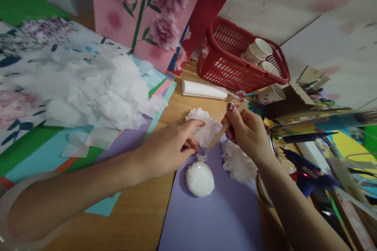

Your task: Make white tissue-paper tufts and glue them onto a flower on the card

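In my right hand (pixel 246 131) is a flat wooden craft stick (pixel 219 137), slanting down to the left. Its lower tip meets a small piece of white tissue paper (pixel 202 157), which the thumb and fingertips of my left hand (pixel 173 147) pinch. Just below lies a round white ball (pixel 200 179) with a shiny top and ruffled edge, on a purple sheet (pixel 212 219). Behind my fingers is a ruffled white paper flower (pixel 203 129), partly covered by my left hand. Another white paper flower (pixel 238 161) lies beneath my right wrist.
Loose white tissue pieces (pixel 97 86) are heaped on coloured sheets at the left. A red basket (pixel 235 62) with paper cups stands at the back, a white roll (pixel 204 90) before it. A blue glue gun (pixel 309 170) and tools crowd the right. A pink flower picture (pixel 147 11) leans behind.
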Action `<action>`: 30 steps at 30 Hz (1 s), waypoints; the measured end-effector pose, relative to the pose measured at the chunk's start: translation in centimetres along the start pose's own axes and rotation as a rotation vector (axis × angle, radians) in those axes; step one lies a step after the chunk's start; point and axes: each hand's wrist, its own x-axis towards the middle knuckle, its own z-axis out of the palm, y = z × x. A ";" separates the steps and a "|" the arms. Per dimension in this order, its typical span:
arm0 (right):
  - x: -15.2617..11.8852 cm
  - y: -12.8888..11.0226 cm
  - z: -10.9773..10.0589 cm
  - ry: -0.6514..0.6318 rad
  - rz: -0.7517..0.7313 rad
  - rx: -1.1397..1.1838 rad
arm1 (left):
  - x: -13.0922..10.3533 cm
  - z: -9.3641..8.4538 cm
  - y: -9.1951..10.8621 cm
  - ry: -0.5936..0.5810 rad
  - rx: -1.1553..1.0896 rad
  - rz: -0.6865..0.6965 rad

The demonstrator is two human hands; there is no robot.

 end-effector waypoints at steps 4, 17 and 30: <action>-0.7 -0.3 -0.5 0.121 -0.040 0.008 | 0.1 0.1 -0.1 0.022 -0.009 -0.019; -2.8 0.6 0.9 0.026 -0.102 0.029 | 0.1 -0.1 -0.5 0.069 0.054 0.028; -2.0 -0.1 1.7 -0.128 -0.063 0.024 | 0.1 -0.1 0.0 0.055 0.071 0.005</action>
